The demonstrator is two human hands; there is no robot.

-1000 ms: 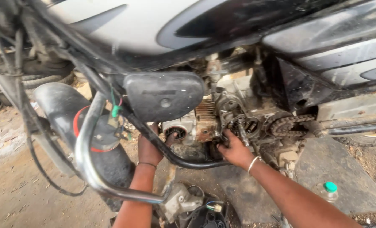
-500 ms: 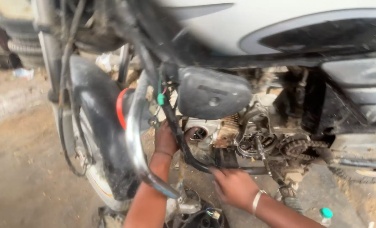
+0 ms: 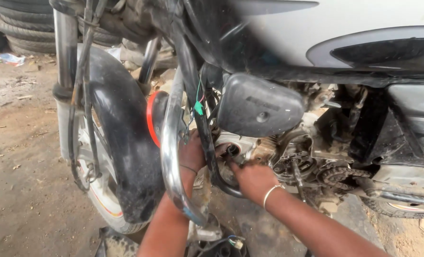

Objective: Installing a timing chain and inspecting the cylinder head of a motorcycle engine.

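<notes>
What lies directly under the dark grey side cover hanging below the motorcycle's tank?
Under the side cover sits the engine, with the right hand against it. The left hand reaches in beside it; its fingertips are hidden by the frame tube.

Dusty dirt ground (image 3: pixel 26 200) bears the motorcycle's front wheel (image 3: pixel 102 200) and stacked tyres (image 3: pixel 21 28).

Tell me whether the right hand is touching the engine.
Touching: the head view shows the right hand pressed against the engine, fingers at its round opening.

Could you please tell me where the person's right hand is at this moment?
In the head view, the right hand sits low at centre, against the motorcycle engine below the black side cover, right of the left hand.
</notes>
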